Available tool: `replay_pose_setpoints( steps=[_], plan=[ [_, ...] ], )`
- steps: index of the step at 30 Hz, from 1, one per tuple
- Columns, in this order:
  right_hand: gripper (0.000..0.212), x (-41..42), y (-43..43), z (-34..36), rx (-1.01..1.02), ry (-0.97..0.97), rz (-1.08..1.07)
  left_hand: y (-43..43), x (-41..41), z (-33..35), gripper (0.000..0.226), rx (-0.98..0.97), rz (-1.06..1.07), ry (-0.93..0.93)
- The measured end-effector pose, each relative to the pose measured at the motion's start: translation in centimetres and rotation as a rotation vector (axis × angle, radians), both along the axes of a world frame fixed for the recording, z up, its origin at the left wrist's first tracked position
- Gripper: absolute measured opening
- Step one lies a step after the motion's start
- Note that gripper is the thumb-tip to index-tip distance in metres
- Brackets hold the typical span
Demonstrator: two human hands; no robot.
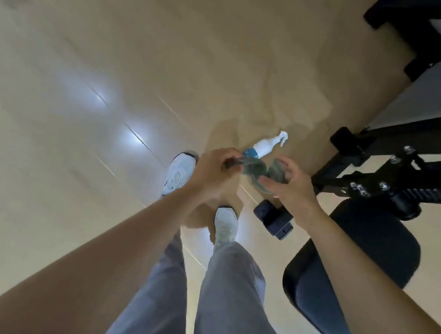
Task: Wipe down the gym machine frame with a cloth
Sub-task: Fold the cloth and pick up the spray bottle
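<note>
Pinching cloth (256, 170): left grip (214, 170); right grip (292, 187) (cloth bunched between)

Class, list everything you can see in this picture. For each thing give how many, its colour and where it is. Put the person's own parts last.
cloth: one, grey-green, held between both hands
spray bottle: one, white with a blue label, on the floor just beyond the hands
machine frame: one, black with pale grey panels, right side
seat pad: one, black, lower right, partly behind the right arm
roller: one, black, low near the right shoe
floor: one, glossy beige, all around
shoes: two, white, centre
trousers: one pair, grey, bottom centre
left hand: one, grips the cloth
right hand: one, holds the cloth
</note>
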State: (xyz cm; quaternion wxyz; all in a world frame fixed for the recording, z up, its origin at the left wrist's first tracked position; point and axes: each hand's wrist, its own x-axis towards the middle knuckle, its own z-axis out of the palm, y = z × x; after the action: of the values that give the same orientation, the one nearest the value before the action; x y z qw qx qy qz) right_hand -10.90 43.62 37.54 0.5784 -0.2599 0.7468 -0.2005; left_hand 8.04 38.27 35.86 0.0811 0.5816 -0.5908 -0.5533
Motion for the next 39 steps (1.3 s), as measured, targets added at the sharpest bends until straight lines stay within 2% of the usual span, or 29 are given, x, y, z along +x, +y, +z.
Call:
replay_pose_setpoints(
  steps=[1, 3, 7, 10, 13, 15, 19, 21, 25, 28, 31, 35, 37, 39],
  plan=[
    [0.065, 0.1, -1.0, -0.9, -0.004, 0.063, 0.041, -1.5, -0.7, -1.1, 0.018, 0.012, -0.077, 0.021],
    [0.063, 0.4, -3.0, -3.0, -0.026, 0.124, 0.071, -4.0, -1.7, -3.4, 0.020, 0.032, -0.207, 0.029],
    [0.013, -0.3, -5.4, -9.5, -0.037, 0.128, 0.082, -8.2, -3.4, -8.7, 0.018, 0.049, -0.370, 0.026],
    [0.014, -1.2, -5.8, -15.6, 0.058, 0.147, -0.003, -10.5, -4.7, -14.1, 0.018, 0.070, -0.412, 0.020],
    [0.021, -2.4, -5.2, -22.3, 0.070, 0.137, -0.219, -12.2, -6.3, -21.1, 0.024, 0.082, -0.400, -0.006],
    [0.022, -3.4, -4.5, -26.2, 0.064, 0.217, -0.373, -13.0, -8.1, -26.3, 0.024, 0.119, -0.385, -0.074],
    [0.011, -6.0, -3.4, -32.3, 0.105, 0.423, -0.586, -13.4, -12.6, -35.9, 0.026, 0.158, -0.453, -0.237],
    [0.012, -7.6, -2.8, -35.5, 0.119, 0.459, -0.660, -12.8, -15.3, -40.4, 0.036, 0.176, -0.491, -0.284],
    [0.017, -9.8, -1.6, -40.4, 0.132, 0.463, -0.779, -11.2, -19.1, -47.0, 0.072, 0.142, -0.665, -0.409],
    [0.023, -10.4, -0.4, -42.5, 0.157, 0.449, -0.858, -10.8, -21.0, -50.1, 0.080, 0.102, -0.753, -0.490],
    [0.019, -10.0, 0.2, -43.2, 0.189, 0.434, -0.911, -11.0, -21.8, -51.3, 0.080, 0.140, -0.735, -0.461],
    [0.014, -9.3, -0.3, -42.7, 0.201, 0.413, -0.937, -12.8, -20.9, -50.8, 0.054, 0.287, -0.551, -0.339],
    [0.017, -9.0, -0.8, -42.2, 0.201, 0.403, -0.921, -14.0, -19.7, -50.0, 0.056, 0.376, -0.417, -0.310],
    [0.020, -8.7, -1.3, -41.8, 0.209, 0.381, -0.892, -15.2, -18.6, -48.8, 0.067, 0.457, -0.306, -0.257]
  ],
)
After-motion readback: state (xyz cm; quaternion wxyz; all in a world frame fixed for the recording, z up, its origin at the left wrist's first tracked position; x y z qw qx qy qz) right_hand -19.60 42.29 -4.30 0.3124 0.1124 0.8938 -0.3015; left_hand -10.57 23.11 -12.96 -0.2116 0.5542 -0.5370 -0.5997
